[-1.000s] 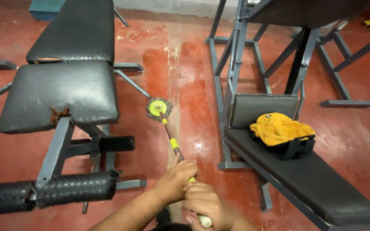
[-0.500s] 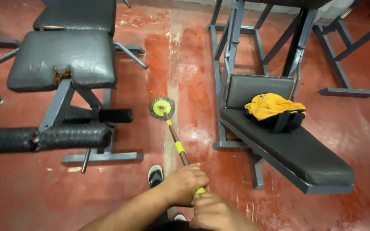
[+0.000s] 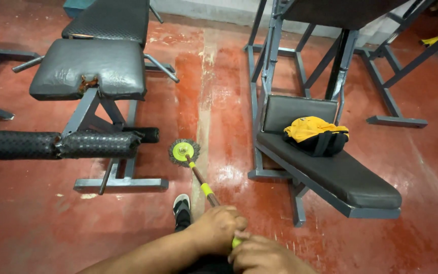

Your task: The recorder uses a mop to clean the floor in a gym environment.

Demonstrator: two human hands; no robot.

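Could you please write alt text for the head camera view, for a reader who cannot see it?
Both hands, left hand ahead of right hand, grip a mop whose round head rests on a wet red floor between a padded bench and a second bench carrying a yellow-and-black bag.

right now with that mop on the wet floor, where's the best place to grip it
On the upper end of the mop handle, from above and behind, as the left hand and right hand do now, stacked and wrapped round the shaft. The handle slants up from the round mop head on the red floor toward the person, so the near end probably gives the most leverage.
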